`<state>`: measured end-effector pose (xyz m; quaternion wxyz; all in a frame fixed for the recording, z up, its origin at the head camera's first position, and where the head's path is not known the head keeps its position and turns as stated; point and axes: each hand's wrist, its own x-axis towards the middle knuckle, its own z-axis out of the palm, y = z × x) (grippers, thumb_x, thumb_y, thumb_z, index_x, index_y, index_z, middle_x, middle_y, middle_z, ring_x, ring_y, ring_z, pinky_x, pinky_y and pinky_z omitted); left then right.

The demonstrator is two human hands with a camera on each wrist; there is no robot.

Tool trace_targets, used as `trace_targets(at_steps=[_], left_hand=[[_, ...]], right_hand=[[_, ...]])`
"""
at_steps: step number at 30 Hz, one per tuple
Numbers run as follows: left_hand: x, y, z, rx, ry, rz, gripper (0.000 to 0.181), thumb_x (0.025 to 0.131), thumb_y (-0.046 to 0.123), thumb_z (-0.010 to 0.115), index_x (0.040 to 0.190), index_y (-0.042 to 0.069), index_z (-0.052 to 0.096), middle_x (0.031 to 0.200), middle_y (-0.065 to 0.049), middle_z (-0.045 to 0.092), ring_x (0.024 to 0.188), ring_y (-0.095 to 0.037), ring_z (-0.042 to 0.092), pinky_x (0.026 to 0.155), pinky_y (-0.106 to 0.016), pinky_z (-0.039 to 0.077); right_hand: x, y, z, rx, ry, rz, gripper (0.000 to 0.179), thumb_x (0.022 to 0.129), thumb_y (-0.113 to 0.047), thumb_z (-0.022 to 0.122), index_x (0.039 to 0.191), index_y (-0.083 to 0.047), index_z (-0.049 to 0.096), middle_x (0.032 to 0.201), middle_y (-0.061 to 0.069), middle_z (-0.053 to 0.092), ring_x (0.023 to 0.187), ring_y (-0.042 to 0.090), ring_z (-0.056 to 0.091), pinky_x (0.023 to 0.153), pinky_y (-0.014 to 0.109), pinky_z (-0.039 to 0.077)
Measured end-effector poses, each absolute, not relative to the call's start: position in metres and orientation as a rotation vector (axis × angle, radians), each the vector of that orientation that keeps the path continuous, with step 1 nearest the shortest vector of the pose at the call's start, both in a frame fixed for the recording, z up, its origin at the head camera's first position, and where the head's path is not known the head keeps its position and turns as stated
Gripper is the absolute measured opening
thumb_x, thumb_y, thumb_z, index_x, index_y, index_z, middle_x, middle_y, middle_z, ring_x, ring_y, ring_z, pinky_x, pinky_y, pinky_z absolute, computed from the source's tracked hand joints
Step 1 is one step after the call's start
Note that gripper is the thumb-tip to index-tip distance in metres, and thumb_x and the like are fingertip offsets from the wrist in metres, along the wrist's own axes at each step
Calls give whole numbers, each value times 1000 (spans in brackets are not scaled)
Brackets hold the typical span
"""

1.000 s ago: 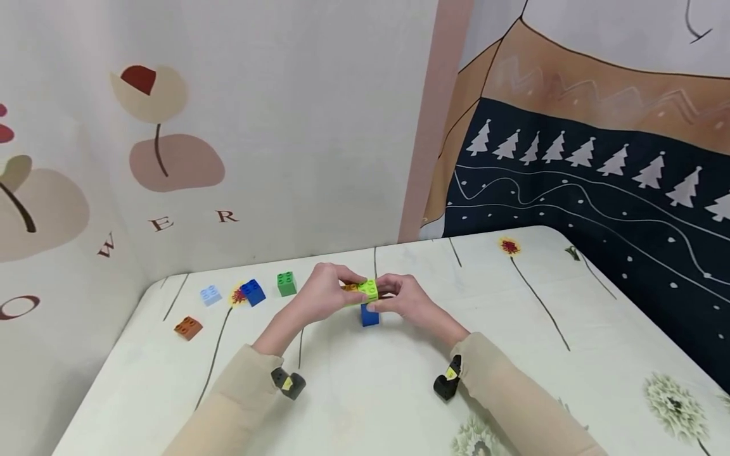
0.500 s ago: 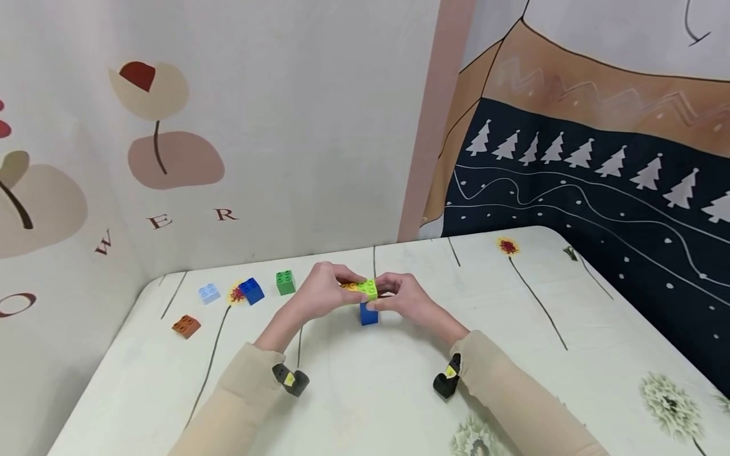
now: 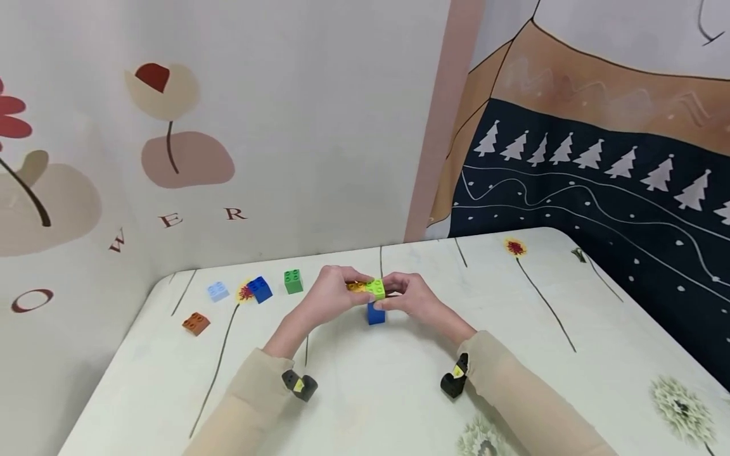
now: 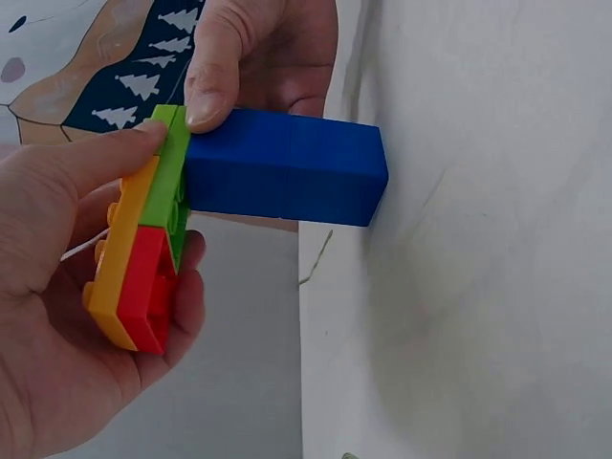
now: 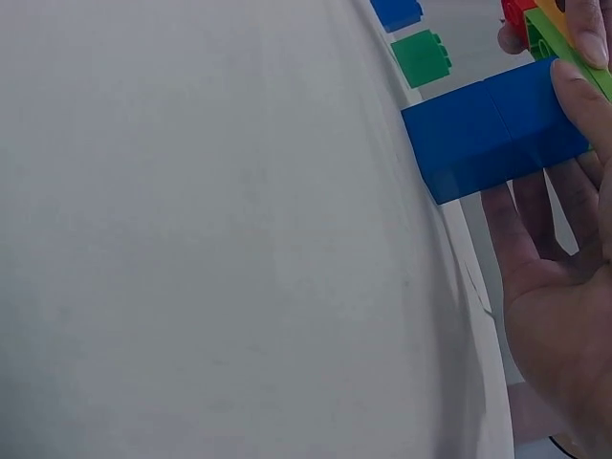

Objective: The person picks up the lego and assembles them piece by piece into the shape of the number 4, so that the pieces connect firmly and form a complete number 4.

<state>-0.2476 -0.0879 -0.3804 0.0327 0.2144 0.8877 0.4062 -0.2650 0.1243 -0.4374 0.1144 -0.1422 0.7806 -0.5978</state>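
With its fingers, the left hand [image 3: 327, 299] is pinching a joined piece of lime, yellow and red bricks [image 4: 134, 244], its lime end meeting the top of an upright blue stack [image 4: 287, 167] that the right hand's [image 3: 417, 299] fingers are pinching near the top. Left of both hands, green [image 3: 293, 282], blue [image 3: 260, 290], light blue [image 3: 217, 291] and orange-brown [image 3: 196, 323] bricks are resting on the desk [image 3: 376, 386].

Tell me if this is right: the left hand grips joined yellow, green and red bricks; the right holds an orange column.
Not orange: the left wrist view shows the column in the right hand is blue. The left hand does grip the joined yellow brick, green brick and red brick.
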Motion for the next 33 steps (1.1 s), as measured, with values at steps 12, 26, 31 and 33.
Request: trace_targets(at_steps=[12, 26, 31, 33], left_hand=[[-230, -124, -398, 642, 2827, 1209, 43, 86, 20, 85, 125, 7, 72, 111, -2, 71, 93, -18, 59, 75, -31, 54], [-225, -177, -400, 583, 2871, 1196, 53, 88, 19, 83, 135, 1, 65, 106, -10, 72, 88, -18, 67, 69, -30, 56], [-224, -195, -402, 575, 2949, 1165, 55, 86, 16, 85, 135, 2, 65, 112, -13, 73, 90, -21, 68, 70, -31, 57], [-225, -202, -401, 556, 2995, 1147, 54, 86, 15, 85, 135, 2, 65, 115, -14, 72, 93, -23, 68, 71, -32, 57]], right_hand=[[-260, 129, -441, -344, 2295, -1739, 39, 84, -5, 84, 121, 0, 70, 114, 8, 74, 108, 22, 68, 86, 30, 56], [-264, 124, -434, -297, 2279, -1749, 40, 84, -5, 84, 121, -1, 70, 115, 7, 73, 106, 20, 67, 85, 28, 57], [-264, 123, -435, -317, 2284, -1739, 40, 84, -5, 84, 121, -1, 70, 115, 6, 73, 107, 20, 66, 85, 28, 57], [-264, 123, -435, -323, 2282, -1739, 40, 84, -5, 84, 121, -1, 70, 115, 6, 73, 107, 20, 66, 85, 28, 57]])
